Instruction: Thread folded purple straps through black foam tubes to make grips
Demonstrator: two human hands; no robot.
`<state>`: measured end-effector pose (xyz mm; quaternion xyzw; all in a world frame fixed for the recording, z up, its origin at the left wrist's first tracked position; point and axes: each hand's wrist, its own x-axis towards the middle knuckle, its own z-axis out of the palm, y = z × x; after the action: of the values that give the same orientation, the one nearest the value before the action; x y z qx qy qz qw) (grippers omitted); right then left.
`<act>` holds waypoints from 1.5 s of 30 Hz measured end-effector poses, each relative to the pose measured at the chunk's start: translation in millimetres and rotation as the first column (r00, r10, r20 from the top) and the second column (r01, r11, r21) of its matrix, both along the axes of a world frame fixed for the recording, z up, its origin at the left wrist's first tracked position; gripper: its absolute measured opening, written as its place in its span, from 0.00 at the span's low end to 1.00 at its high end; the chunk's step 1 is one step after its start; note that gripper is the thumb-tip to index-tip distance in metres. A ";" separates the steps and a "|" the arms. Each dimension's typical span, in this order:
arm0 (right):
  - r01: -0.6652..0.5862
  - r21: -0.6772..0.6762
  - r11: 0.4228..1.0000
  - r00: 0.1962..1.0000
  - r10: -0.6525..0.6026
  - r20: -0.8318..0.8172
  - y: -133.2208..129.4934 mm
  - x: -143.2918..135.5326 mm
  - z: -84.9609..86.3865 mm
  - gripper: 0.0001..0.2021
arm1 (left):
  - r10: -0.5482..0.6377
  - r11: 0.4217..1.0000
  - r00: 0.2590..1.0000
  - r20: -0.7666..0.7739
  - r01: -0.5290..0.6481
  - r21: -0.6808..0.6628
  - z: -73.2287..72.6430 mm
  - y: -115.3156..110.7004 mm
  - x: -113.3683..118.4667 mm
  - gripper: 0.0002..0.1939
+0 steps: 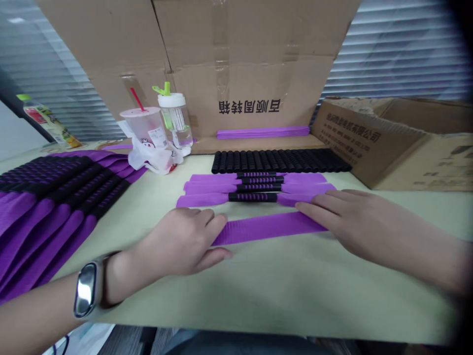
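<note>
A flat purple strap [271,228] is stretched between my two hands above the near part of the table. My left hand [186,239], with a smart band [86,291] on the wrist, is closed on the strap's left end, its thumb showing below. Over the right end, my right hand [342,214] is closed with fingers curled and fingertips partly hidden. Just beyond lie several purple straps with black ribbed handles [253,197], the right fingers close to their ends. Behind these is a row of black ribbed handle tubes [281,160].
Finished-looking purple straps with black handles [79,190] are piled at left. A cup with a red straw [146,128], a water bottle [177,121] and a juice bottle [50,121] stand behind. Flat purple strips [262,132] lie by the upright cardboard [251,49]. An open carton [391,148] is at right.
</note>
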<state>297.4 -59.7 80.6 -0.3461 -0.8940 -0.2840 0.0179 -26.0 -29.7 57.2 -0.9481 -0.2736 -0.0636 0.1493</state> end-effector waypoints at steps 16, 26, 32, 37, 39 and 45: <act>0.037 -0.375 0.926 0.989 -0.089 -0.122 -22.1 -41.6 -27.3 0.21 | 0.015 0.989 1.000 0.015 -0.013 -0.144 -17.3 -5.6 35.7 0.17; -0.055 -0.505 0.861 0.936 -0.131 -0.326 -19.0 -59.6 -36.9 0.10 | 0.115 0.969 0.985 0.128 -0.083 -0.232 -25.0 -21.8 55.3 0.11; -0.119 -0.428 0.896 0.911 -0.073 -0.406 -22.8 -67.3 -44.1 0.09 | 0.046 0.984 0.984 0.170 -0.015 -0.178 -33.7 -25.7 55.7 0.13; -0.101 -0.367 0.925 0.924 -0.049 -0.379 -26.1 -68.8 -49.0 0.08 | -0.004 0.994 0.988 0.152 0.021 -0.107 -35.2 -29.3 52.9 0.08; -0.077 -0.388 0.918 0.929 -0.075 -0.362 -27.3 -67.5 -48.4 0.07 | -0.021 0.995 0.988 0.155 0.036 -0.093 -35.3 -29.6 51.5 0.10; 0.017 -0.401 0.916 0.939 -0.152 -0.308 -25.8 -63.7 -46.4 0.13 | 0.020 0.977 0.983 0.180 0.019 -0.211 -33.9 -25.1 50.7 0.09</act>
<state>233.8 -85.5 34.2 -0.4244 -0.9006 -0.0371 0.0866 24.7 -54.7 23.3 -0.9488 -0.2914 -0.1201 0.0221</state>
